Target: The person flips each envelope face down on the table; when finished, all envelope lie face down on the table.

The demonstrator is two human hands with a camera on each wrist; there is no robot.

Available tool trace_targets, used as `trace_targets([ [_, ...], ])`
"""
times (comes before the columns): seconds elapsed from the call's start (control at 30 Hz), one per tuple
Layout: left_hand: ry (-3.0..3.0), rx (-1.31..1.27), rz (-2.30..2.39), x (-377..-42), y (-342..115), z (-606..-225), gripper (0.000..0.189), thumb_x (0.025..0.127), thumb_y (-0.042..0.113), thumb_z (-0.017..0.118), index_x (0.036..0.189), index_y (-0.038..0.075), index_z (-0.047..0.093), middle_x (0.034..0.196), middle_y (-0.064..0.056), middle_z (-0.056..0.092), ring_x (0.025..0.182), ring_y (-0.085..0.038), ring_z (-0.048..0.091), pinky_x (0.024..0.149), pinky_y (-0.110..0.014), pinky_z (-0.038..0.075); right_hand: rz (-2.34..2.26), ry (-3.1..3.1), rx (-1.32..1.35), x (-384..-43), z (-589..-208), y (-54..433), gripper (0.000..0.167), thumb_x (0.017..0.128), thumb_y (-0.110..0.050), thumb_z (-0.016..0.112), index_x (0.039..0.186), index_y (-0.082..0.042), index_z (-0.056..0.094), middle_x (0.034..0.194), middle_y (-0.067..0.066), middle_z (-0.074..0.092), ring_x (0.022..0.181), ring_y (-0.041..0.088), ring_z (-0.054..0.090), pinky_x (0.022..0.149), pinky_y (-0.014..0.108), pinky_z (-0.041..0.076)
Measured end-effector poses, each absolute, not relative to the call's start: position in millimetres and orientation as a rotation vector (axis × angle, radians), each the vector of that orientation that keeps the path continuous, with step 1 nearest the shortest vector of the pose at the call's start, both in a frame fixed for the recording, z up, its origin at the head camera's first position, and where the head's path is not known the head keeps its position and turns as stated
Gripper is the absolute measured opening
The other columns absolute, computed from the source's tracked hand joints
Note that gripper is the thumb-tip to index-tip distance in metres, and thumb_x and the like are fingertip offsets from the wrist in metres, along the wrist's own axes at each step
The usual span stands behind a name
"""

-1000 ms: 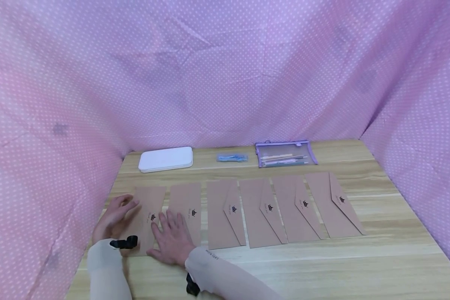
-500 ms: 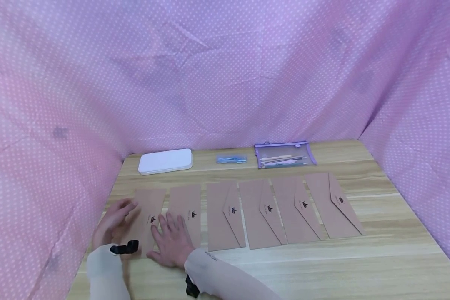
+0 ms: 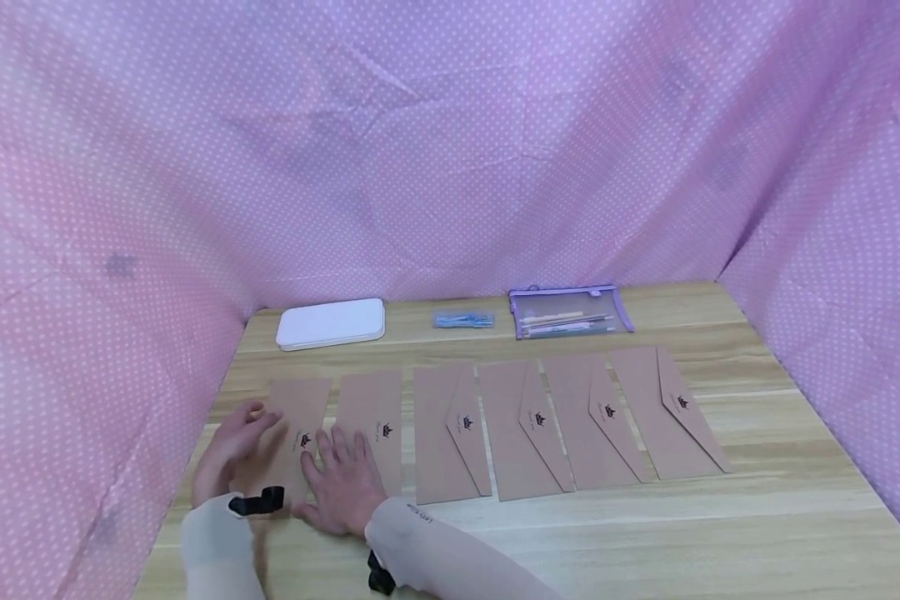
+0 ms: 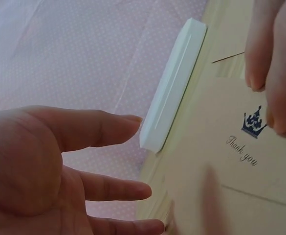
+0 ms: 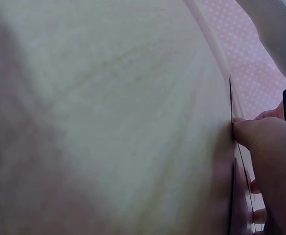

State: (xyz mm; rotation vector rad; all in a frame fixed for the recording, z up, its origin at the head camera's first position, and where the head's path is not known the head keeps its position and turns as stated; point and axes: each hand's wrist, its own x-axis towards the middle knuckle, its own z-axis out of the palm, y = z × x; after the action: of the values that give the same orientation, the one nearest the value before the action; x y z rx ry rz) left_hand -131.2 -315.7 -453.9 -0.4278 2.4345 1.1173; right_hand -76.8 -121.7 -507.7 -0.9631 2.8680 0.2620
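At the left end of a row of brown paper envelopes lies the leftmost envelope [image 3: 300, 398], printed with a crown and "Thank you". My right hand [image 3: 342, 490] rests palm down across it and the lower part of the neighbouring envelope [image 3: 370, 392], fingers spread. Beside the leftmost envelope's left edge hovers my left hand [image 3: 232, 442], its fingers loosely bent and apart. In the left wrist view that left hand [image 4: 79, 166] holds nothing, while the right fingertips [image 4: 284, 98] touch the envelope near the crown [image 4: 254, 122]. The right wrist view shows mostly blurred wooden tabletop.
Further right lie several more envelopes [image 3: 438, 442] with pointed flaps. Along the back of the wooden table [image 3: 645, 542] sit a white flat case [image 3: 330, 323], a small blue packet [image 3: 462, 320] and a purple-edged mesh pouch [image 3: 570, 310] of pens. Pink dotted cloth [image 3: 450, 167] surrounds the table.
My left hand has shifted slightly right over the leftmost envelope's edge. The right hand stays in place, and the envelopes have not visibly moved.
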Motion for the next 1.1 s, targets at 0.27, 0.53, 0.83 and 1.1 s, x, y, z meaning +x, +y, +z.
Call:
trace_targets([
  [0.27,2.392,-0.468,1.204,-125,-326,-454,0.077,0.105,0.051,0.037,0.157,0.000,0.013,0.160,-0.032,0.020,0.131,-0.042,0.041,0.097,-0.047,0.048,0.234,2.864,-0.960,-76,-505,-122,0.077,0.092,-0.080,0.018,0.157,-0.039,0.022,0.169,-0.003,0.017,0.157,0.020,0.020,0.123,0.048,0.029],
  [0.53,2.361,-0.528,1.343,-122,-338,-454,0.072,0.104,0.048,0.042,0.155,0.000,0.020,0.135,-0.013,0.051,0.082,-0.003,0.049,0.073,-0.022,0.048,0.240,2.861,-0.946,-76,-506,-124,0.077,0.092,-0.080,0.017,0.157,-0.039,0.021,0.170,-0.004,0.016,0.157,0.020,0.017,0.124,0.048,0.028],
  [0.83,2.255,-0.459,1.499,-119,-354,-459,0.071,0.106,0.044,0.041,0.152,-0.005,0.019,0.097,0.024,0.059,0.090,0.006,0.059,0.082,-0.024,0.052,0.218,2.859,-0.957,-77,-503,-124,0.077,0.092,-0.080,0.020,0.157,-0.039,0.022,0.169,-0.003,0.018,0.157,0.021,0.019,0.124,0.049,0.029],
  [1.1,2.219,-0.436,1.523,-113,-359,-461,0.072,0.106,0.042,0.040,0.150,-0.011,0.018,0.095,0.023,0.062,0.089,0.007,0.059,0.081,-0.022,0.053,0.214,2.853,-0.960,-77,-500,-124,0.076,0.092,-0.080,0.024,0.156,-0.040,0.025,0.169,-0.003,0.020,0.156,0.021,0.022,0.123,0.049,0.030],
])
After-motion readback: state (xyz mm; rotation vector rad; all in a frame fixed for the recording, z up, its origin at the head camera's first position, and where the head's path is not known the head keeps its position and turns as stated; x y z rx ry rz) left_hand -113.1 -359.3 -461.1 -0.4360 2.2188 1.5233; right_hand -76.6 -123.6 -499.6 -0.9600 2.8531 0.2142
